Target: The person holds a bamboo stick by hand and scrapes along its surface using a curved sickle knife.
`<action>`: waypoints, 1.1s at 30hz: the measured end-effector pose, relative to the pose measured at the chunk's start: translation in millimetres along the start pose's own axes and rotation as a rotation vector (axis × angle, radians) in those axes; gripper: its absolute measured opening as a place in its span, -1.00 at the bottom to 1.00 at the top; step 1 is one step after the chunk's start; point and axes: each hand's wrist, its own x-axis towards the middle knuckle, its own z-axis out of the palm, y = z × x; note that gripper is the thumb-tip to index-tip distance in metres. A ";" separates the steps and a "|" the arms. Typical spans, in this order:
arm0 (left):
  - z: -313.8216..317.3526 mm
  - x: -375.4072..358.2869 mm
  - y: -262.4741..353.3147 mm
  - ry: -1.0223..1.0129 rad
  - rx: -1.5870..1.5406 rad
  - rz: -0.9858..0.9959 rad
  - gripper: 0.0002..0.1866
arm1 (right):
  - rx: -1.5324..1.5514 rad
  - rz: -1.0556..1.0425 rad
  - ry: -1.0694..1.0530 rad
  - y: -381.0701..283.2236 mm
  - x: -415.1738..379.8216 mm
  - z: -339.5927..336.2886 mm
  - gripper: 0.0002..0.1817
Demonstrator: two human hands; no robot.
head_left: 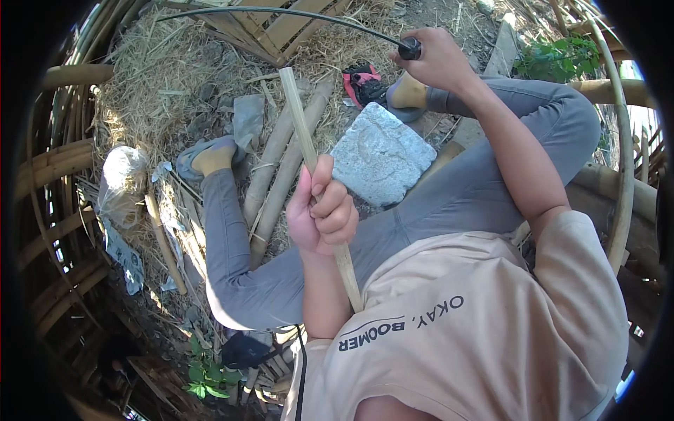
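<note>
Straw (151,98) and loose dirt cover the ground inside an enclosure of bamboo rails (56,165). Strip (300,121) is pale, yellowish, narrow and straight, with lengthwise grain and a squared upper end. It slants from above the two poles (270,175) down to the shirt (477,316), where its lower end meets the fabric in view; actual contact cannot be confirmed. Left hand (323,210) grips the strip near mid-length, fingers curled around it and thumb pointing up along it. Right hand (435,63), raised near the right knee, is closed around the black grip (409,48) of a tool (309,15). The tool is long, thin, dark and slightly curved, and extends leftward past the wooden frame (281,31). Stone block (382,154), gray-white and rough, lies between the legs (484,165), to the right of the strip. Its chipped edges face the poles on one side and the right leg on the other. Glove (365,84), pink and black, lies beside the right foot. Lateral room for the strip's upper half spans the straw to its left; the block bounds its right side.
</note>
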 end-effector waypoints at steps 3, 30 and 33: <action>-6.2 0.0 2.5 0.073 0.014 -0.002 -0.70 | 0.070 -0.061 0.020 -12.1 -1.0 3.8 -0.63; 0.6 12.8 -23.6 0.810 0.751 0.014 -0.67 | -0.030 -0.170 -0.229 -52.5 -36.4 33.0 -0.76; 0.5 11.7 -26.0 0.822 0.748 0.036 -0.69 | -0.069 -0.169 -0.267 -53.4 -32.9 31.0 -0.77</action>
